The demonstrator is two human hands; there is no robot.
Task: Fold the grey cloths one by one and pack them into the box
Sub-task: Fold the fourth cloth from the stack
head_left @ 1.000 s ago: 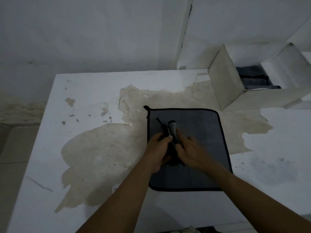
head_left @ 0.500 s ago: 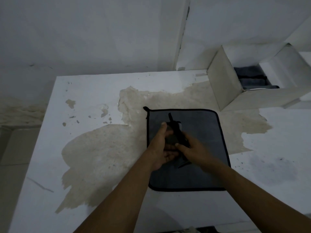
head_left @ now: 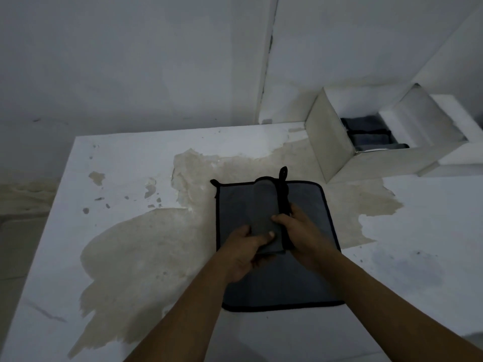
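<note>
White table (head_left: 130, 163), paint worn to tan patches, set against a pale wall (head_left: 156, 61).

Head view, sole view:

- Folded cloth (head_left: 265, 205): grey, black-edged, a narrow bundle held between both hands just above the table. Its far end points away from the person, with a black loop (head_left: 283, 172) sticking up beyond the fingers.
- Left hand (head_left: 245, 248): grips the near end of the bundle, thumb laid across the top, fingers underneath.
- Right hand (head_left: 300, 229): close beside the left, curled round the bundle's black-trimmed right edge.
- Flat cloth (head_left: 311, 283): grey with a black border, spread open on the table directly under both hands. Not yet folded.
- Box (head_left: 329, 145): white, open, beyond and to the right of the right hand, well apart from it.
- Packed cloths (head_left: 366, 131): dark folded pieces already inside the box.

Step in hand, as judged: folding of one cloth is finished or nearly so. The next move calls for carrying the bundle forward and right to the box opening, keeping the folds pinched so they do not spring open, and sliding it in beside those already packed.
</note>
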